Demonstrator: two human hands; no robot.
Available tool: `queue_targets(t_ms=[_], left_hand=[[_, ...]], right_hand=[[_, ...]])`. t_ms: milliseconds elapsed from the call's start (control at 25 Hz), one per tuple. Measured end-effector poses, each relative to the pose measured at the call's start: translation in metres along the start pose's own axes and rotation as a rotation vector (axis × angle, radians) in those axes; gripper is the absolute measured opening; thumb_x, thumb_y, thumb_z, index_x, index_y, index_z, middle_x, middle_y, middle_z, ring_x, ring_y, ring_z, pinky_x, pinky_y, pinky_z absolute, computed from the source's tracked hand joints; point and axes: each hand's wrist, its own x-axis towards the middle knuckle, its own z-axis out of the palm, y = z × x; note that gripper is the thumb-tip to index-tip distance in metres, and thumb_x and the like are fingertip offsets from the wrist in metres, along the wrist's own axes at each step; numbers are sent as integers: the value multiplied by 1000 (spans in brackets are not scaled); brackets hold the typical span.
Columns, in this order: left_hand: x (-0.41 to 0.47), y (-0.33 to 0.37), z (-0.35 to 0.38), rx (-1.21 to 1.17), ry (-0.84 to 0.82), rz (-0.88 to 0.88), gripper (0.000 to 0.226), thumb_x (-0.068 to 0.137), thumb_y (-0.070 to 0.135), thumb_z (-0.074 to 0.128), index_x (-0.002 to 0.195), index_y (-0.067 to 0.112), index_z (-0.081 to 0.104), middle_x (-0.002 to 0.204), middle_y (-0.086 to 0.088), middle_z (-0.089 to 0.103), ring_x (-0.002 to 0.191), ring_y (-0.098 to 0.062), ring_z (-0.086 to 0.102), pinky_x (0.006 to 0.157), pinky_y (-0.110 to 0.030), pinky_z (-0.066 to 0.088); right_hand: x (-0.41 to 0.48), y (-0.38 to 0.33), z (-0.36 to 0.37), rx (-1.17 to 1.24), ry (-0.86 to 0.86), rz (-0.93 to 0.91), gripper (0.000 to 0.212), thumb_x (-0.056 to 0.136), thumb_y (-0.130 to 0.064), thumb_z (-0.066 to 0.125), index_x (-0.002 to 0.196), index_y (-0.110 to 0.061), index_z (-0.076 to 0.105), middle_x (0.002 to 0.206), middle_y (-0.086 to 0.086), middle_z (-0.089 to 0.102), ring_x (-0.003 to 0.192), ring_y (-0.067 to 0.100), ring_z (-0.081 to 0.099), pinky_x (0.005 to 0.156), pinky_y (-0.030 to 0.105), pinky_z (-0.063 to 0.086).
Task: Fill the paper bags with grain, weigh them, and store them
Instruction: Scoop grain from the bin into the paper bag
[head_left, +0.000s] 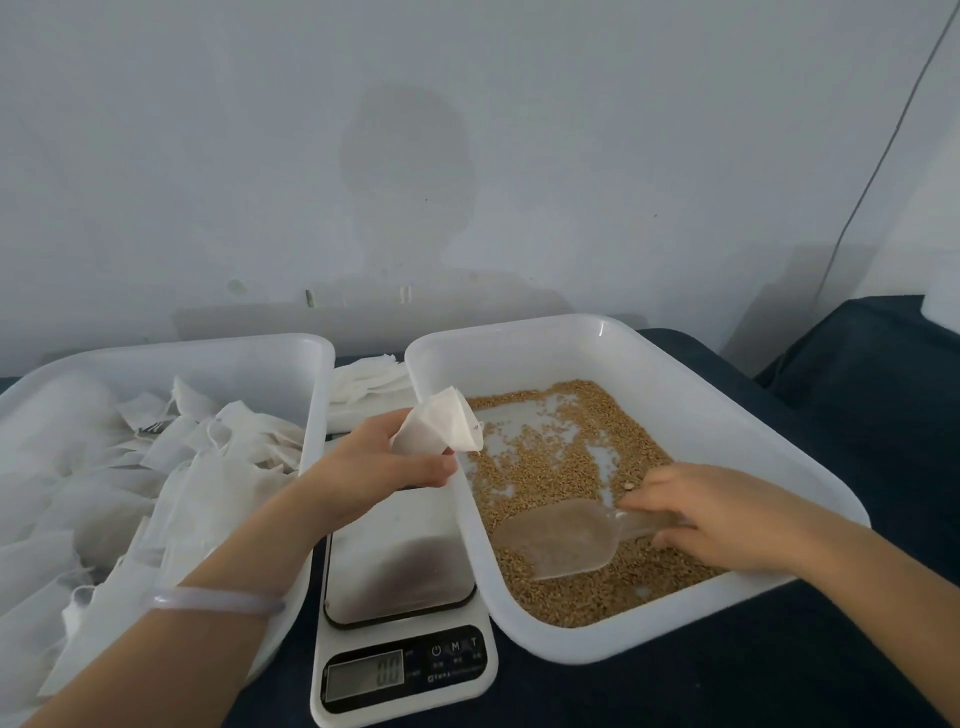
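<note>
Paper bag (439, 426) pinched in left hand (387, 457) beside grain tray (769, 431), right hand (727, 519) gripping scoop (561, 540)

I count two white plastic tubs (270, 374) (519, 358), one digital scale (400, 670), one clear scoop (561, 540), one paper bag (441, 426) held up, and a heap of bags (171, 467) beyond counting.

The white kitchen scale with a steel platter (400, 561) is hemmed between a white plastic tub (318, 405) and a white plastic grain tray (597, 644), their rims crowding its sides. Its platter lies open from above, save the far end, where the left hand (379, 462) grips a white paper bag (441, 426).
</note>
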Motion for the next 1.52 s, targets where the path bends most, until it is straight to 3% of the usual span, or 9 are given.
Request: queue_targets(t_ms=[120,280,400,640,880,1000,1120,1320,1520], left_hand=[[0,0,-1,10,21,7,33,78,5,72,109,13,63,102,-6,71,95,-19,69,79,-28,56],[-1,1,1,27,40,0,31,78,5,72,106,15,64,96,-2,72,90,-15,69,72,-21,55],[-1,2,1,1,41,-21,34,79,4,71,110,10,63,103,-8,71,94,-19,69,75,-24,56],[-2,3,1,-67,68,-28,38,77,-2,71,113,4,60,109,-20,64,100,-30,65,81,-35,57],[-3,22,29,24,64,71,40,68,-6,76,103,8,62,81,-1,71,76,-9,69,61,-17,53],[3,19,59,216,177,112,41,71,1,74,105,16,56,87,-1,67,77,-15,67,62,-20,54],[7,11,73,429,351,213,39,76,15,71,103,30,48,86,13,57,73,-4,57,49,-8,41],[4,4,75,363,430,240,37,75,19,72,100,36,49,83,15,59,68,3,58,48,-9,43],[3,1,75,353,437,267,33,77,22,73,98,36,52,81,14,60,67,4,59,45,-9,41]], right_hand=[[-3,-9,4,-8,20,-23,32,91,-36,55,122,-43,51,100,-25,50,90,-9,44,81,14,37],[-4,-1,-3,22,-28,-4,34,92,-36,54,123,-48,49,104,-30,52,100,-10,41,100,21,24],[-4,5,-6,63,-72,-13,34,92,-34,55,121,-51,49,106,-34,52,107,-11,38,104,23,17],[-9,11,-23,277,-11,105,33,86,-32,65,106,-54,52,109,-31,55,108,-9,49,98,23,39],[-26,26,-53,325,137,178,28,84,-32,65,102,-51,54,106,-26,60,102,-10,53,100,32,43],[-33,30,-84,299,296,154,31,78,-47,57,109,-49,56,111,-25,59,108,-2,53,102,37,41],[-32,27,-112,223,433,108,50,70,-57,49,116,-40,59,107,-18,63,106,7,58,101,38,41],[-23,21,-129,5,514,54,40,80,-48,53,117,-35,63,94,-29,54,96,7,53,100,35,27],[-19,16,-134,-54,465,44,33,83,-41,56,116,-42,58,101,-24,55,100,5,49,97,26,15]])
